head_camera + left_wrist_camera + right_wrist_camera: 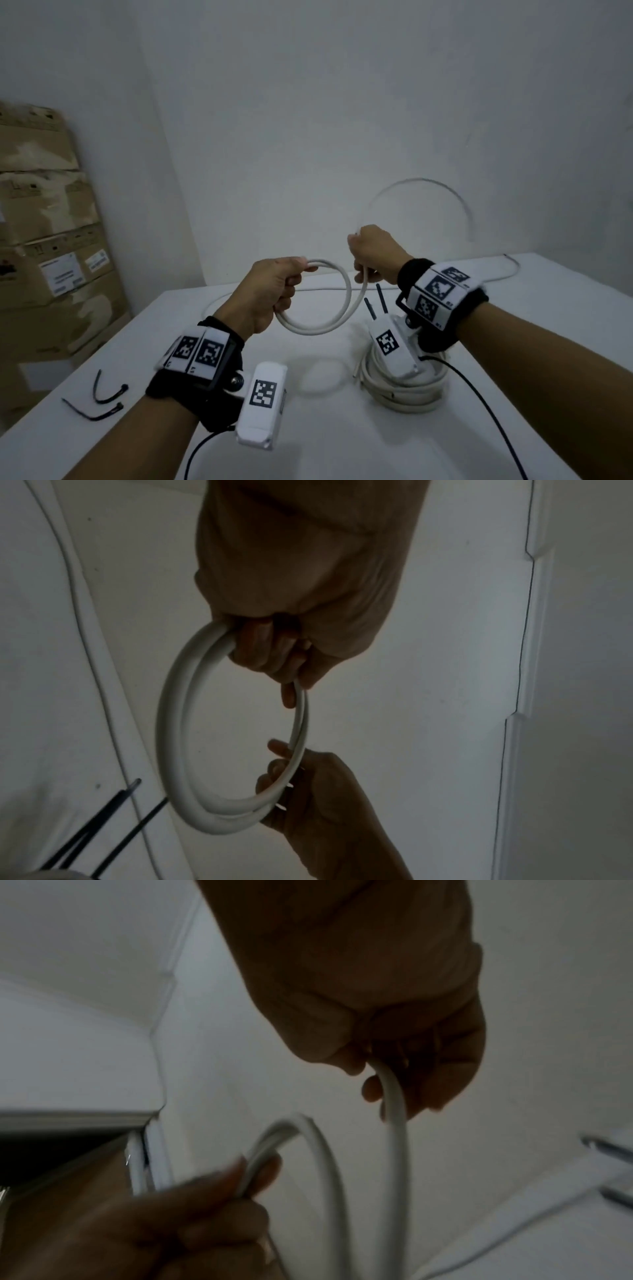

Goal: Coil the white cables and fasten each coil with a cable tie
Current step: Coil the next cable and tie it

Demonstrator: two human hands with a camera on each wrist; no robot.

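Above table [342, 445]: white cable [329, 327], round loop, fingers of L hand [270, 294] & R hand [375, 253] curled round it.

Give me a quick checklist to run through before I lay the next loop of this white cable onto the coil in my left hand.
1. Left hand grips the coil where its turns meet: ok.
2. Right hand holds the free cable arching up behind it: ok.
3. Turns in the coil lie side by side, not crossed: ok in the left wrist view.
4. Slack left on the table runs free of snags: cannot tell, its far end is out of sight.
5. Cable ties are within reach at the near left: ok, two there.
6. Finished coil sits clear of the working loop: ok.
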